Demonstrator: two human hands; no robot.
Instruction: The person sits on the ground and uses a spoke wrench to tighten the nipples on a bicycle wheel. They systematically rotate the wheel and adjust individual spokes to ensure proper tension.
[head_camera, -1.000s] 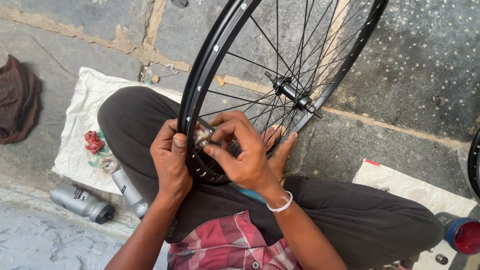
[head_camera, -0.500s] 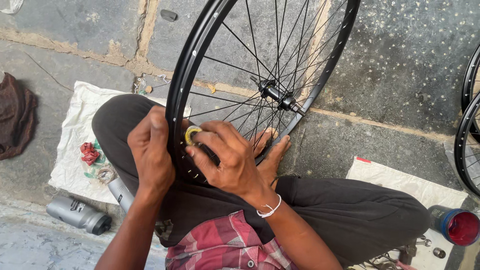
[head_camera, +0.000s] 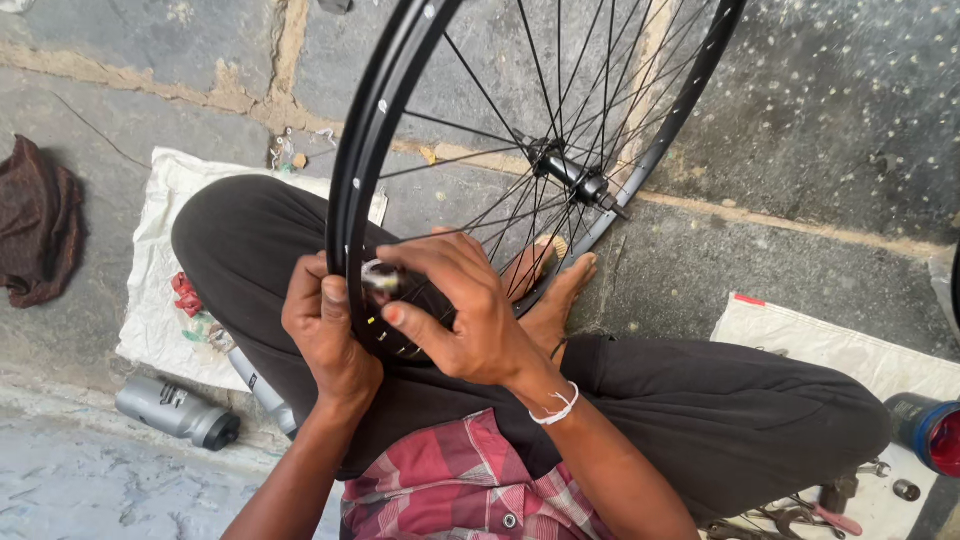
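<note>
The person's left hand (head_camera: 325, 325) clasps the black bicycle wheel rim (head_camera: 352, 200) while the right hand (head_camera: 465, 310) pinches a small tool (head_camera: 382, 281) against it, likely mid-adjustment; the next move calls for steady turning.

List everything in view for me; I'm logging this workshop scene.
wheel: one, black, upright on the lap
hub: one, black, wheel centre
small tool: one, dark and silver, at the rim
sacks: two, white, on the floor
canister: one, grey, lower left
cloth: one, brown, far left
can: one, blue and red, far right
left hand: grips the rim
right hand: holds the small tool
</note>
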